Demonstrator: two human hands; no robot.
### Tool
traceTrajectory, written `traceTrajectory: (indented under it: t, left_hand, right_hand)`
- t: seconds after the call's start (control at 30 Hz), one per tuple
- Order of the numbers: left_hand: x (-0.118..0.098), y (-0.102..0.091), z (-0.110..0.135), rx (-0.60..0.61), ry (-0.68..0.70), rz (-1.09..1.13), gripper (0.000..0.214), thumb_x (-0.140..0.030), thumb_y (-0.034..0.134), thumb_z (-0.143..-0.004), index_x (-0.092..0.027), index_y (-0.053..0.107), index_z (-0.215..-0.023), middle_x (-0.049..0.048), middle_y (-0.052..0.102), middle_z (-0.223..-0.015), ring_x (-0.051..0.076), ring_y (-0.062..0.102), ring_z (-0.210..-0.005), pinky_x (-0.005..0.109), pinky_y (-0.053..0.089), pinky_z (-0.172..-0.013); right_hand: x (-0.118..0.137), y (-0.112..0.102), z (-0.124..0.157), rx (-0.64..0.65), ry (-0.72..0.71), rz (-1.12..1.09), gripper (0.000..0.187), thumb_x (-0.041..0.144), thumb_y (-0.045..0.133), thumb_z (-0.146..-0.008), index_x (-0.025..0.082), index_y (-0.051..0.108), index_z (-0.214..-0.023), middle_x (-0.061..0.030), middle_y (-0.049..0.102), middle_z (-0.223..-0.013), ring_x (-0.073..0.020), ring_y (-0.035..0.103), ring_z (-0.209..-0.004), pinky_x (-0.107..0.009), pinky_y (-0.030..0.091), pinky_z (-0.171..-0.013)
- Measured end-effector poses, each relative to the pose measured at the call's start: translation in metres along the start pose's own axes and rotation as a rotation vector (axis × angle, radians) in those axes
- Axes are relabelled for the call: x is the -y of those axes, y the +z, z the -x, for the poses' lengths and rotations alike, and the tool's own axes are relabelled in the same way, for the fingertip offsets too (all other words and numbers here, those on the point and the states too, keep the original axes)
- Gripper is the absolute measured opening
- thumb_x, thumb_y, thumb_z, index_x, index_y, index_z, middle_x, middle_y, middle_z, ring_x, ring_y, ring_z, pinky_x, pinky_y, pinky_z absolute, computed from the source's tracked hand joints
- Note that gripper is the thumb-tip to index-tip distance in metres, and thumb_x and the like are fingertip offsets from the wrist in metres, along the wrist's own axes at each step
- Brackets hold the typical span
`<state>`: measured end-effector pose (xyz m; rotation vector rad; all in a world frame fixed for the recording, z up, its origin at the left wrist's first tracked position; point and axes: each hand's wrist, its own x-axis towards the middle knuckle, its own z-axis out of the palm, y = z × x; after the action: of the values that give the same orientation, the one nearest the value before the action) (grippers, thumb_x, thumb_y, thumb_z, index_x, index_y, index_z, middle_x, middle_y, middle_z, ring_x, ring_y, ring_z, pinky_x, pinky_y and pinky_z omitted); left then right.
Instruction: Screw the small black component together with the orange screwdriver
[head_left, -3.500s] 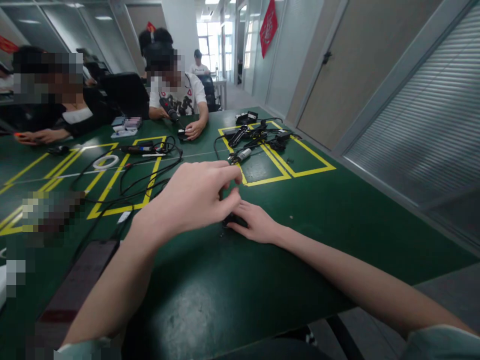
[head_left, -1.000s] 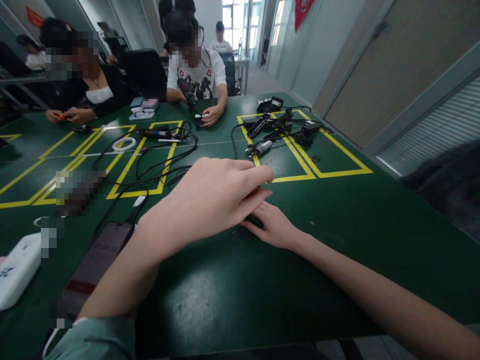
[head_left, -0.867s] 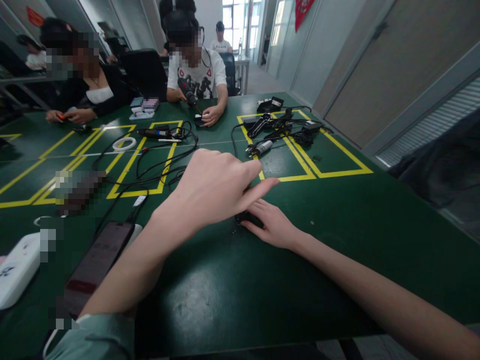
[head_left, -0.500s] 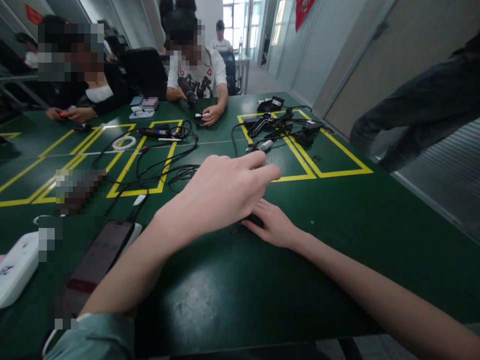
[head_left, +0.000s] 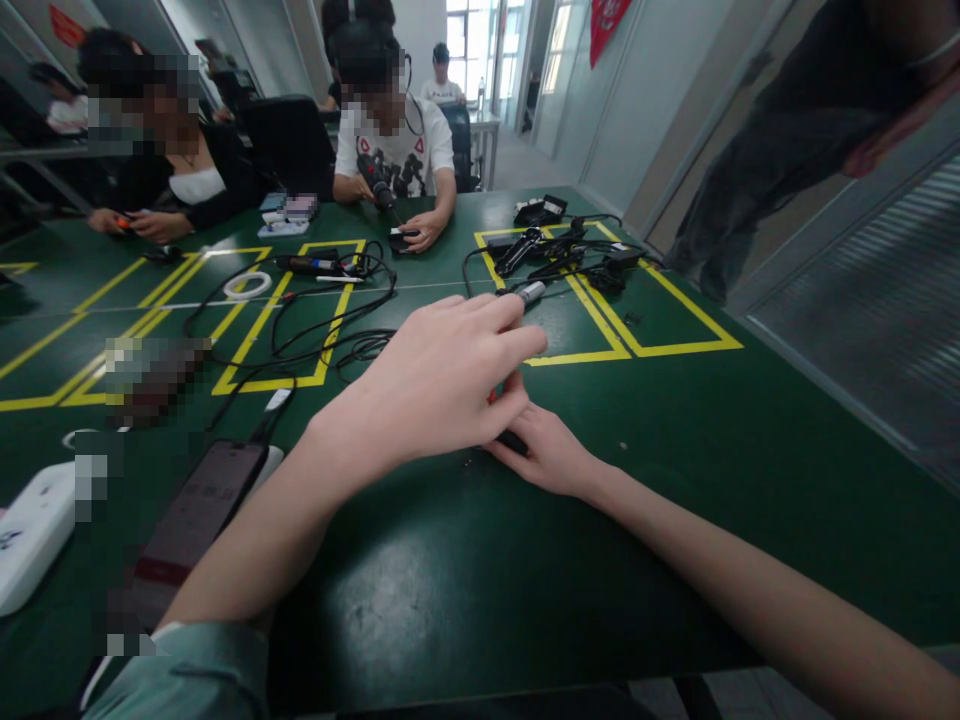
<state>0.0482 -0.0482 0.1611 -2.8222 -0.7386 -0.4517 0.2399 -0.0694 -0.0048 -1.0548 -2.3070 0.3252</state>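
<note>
My left hand [head_left: 442, 380] is held above the green table [head_left: 420, 620], palm down, its fingers curled and thumb bent inward. A bit of red [head_left: 492, 397] shows between its thumb and fingers; what that belongs to is hidden. Below and to the right, my right hand [head_left: 551, 450] rests low at the tabletop, fingers closed round a small black object [head_left: 513, 441]. Most of that object is covered by both hands, so its kind does not show. A few tiny specks lie on the table beside it.
A phone [head_left: 202, 500] and a white power bank-like block [head_left: 37, 530] lie at the left. Black cables [head_left: 367, 345] and dark devices [head_left: 562, 250] lie farther back among yellow tape. Across the table a person [head_left: 394, 150] holds a power drill [head_left: 377, 182]; another person [head_left: 750, 190] stands at the right.
My left hand's fingers have shifted slightly left and its thumb now shows, with red visible between. My right hand stays put. The standing person at the right has moved.
</note>
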Motion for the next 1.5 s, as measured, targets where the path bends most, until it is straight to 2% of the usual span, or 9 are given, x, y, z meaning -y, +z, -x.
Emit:
traceTrajectory:
  t: [0.23,0.47,0.63,0.77,0.9,1.1,1.27,1.37,1.5]
  left_hand:
    - [0.0,0.001,0.0008,-0.013,0.015,0.01,0.027,-0.019,0.048,-0.096,-0.016,0.071,-0.11,0.0094,0.064,-0.111,0.017,0.06,-0.078,0.03,0.046,-0.068]
    - [-0.0001,0.0,0.0016,-0.02,0.051,0.017,0.026,-0.017,0.049,-0.094,-0.016,0.07,-0.11,0.0094,0.064,-0.111,0.017,0.062,-0.083,0.03,0.047,-0.071]
    - [-0.0012,-0.0003,0.0005,-0.016,0.062,0.028,0.024,-0.021,0.052,-0.094,-0.017,0.07,-0.11,0.0097,0.064,-0.113,0.019,0.063,-0.087,0.031,0.047,-0.073]
    - [-0.0012,0.0007,-0.0007,-0.002,0.063,0.026,0.027,-0.017,0.046,-0.097,-0.017,0.069,-0.111,0.0092,0.064,-0.113,0.017,0.063,-0.083,0.03,0.046,-0.07]
    - [-0.001,0.0004,-0.0006,-0.022,0.067,0.025,0.023,-0.024,0.051,-0.096,-0.016,0.069,-0.11,0.0099,0.064,-0.115,0.02,0.064,-0.087,0.03,0.047,-0.071]
    - [-0.0007,0.002,0.0001,0.005,0.06,0.024,0.028,-0.018,0.046,-0.097,-0.017,0.067,-0.116,0.0093,0.065,-0.115,0.017,0.064,-0.081,0.029,0.045,-0.067]
    - [0.0006,0.0025,-0.0003,-0.029,0.083,0.039,0.025,-0.02,0.052,-0.095,-0.017,0.068,-0.112,0.0105,0.065,-0.117,0.02,0.065,-0.091,0.031,0.048,-0.073]
    - [0.0006,0.0019,-0.0003,-0.017,0.073,0.039,0.028,-0.016,0.048,-0.095,-0.018,0.068,-0.114,0.0083,0.066,-0.11,0.017,0.064,-0.082,0.029,0.047,-0.069]
    - [-0.0004,0.0015,-0.0011,-0.04,0.053,0.036,0.027,-0.021,0.049,-0.096,-0.017,0.067,-0.115,0.0093,0.066,-0.112,0.019,0.064,-0.084,0.03,0.048,-0.07]
  right_hand:
    - [-0.0003,0.0008,0.0003,-0.009,-0.022,0.013,0.022,0.03,0.059,-0.099,0.017,0.067,-0.114,-0.0142,0.076,-0.108,-0.0315,0.069,-0.101,-0.049,0.06,-0.086]
    - [0.0007,-0.0003,-0.0003,-0.03,-0.044,0.022,0.021,0.029,0.058,-0.1,0.016,0.067,-0.114,-0.0141,0.076,-0.106,-0.031,0.068,-0.097,-0.048,0.06,-0.085]
    - [0.001,-0.0007,-0.0003,-0.04,-0.045,0.02,0.014,0.03,0.059,-0.099,0.019,0.068,-0.101,-0.0107,0.075,-0.099,-0.0279,0.067,-0.091,-0.043,0.059,-0.08]
    - [0.0009,-0.0007,0.0002,-0.056,-0.056,0.006,0.015,0.027,0.058,-0.099,0.019,0.068,-0.107,-0.012,0.076,-0.103,-0.0291,0.068,-0.095,-0.044,0.059,-0.081]
    - [0.0003,-0.0002,0.0006,-0.068,-0.064,-0.005,0.015,0.027,0.058,-0.099,0.019,0.067,-0.107,-0.0118,0.077,-0.104,-0.0283,0.069,-0.094,-0.044,0.06,-0.081]
    - [0.0005,0.0,0.0001,-0.056,-0.057,0.018,0.016,0.027,0.059,-0.098,0.018,0.067,-0.108,-0.0126,0.077,-0.106,-0.0298,0.069,-0.096,-0.046,0.06,-0.083]
    - [0.0015,-0.0007,-0.0003,-0.059,-0.054,0.006,0.013,0.027,0.06,-0.098,0.019,0.068,-0.104,-0.0114,0.076,-0.099,-0.0281,0.069,-0.09,-0.044,0.06,-0.08]
    - [0.0006,-0.0004,0.0004,-0.045,-0.042,0.009,0.016,0.029,0.061,-0.098,0.02,0.068,-0.108,-0.0117,0.077,-0.104,-0.0291,0.069,-0.094,-0.045,0.06,-0.082]
    - [-0.0006,0.0002,0.0012,-0.055,-0.05,-0.007,0.015,0.028,0.06,-0.099,0.019,0.068,-0.107,-0.0118,0.077,-0.102,-0.0293,0.069,-0.094,-0.045,0.06,-0.083]
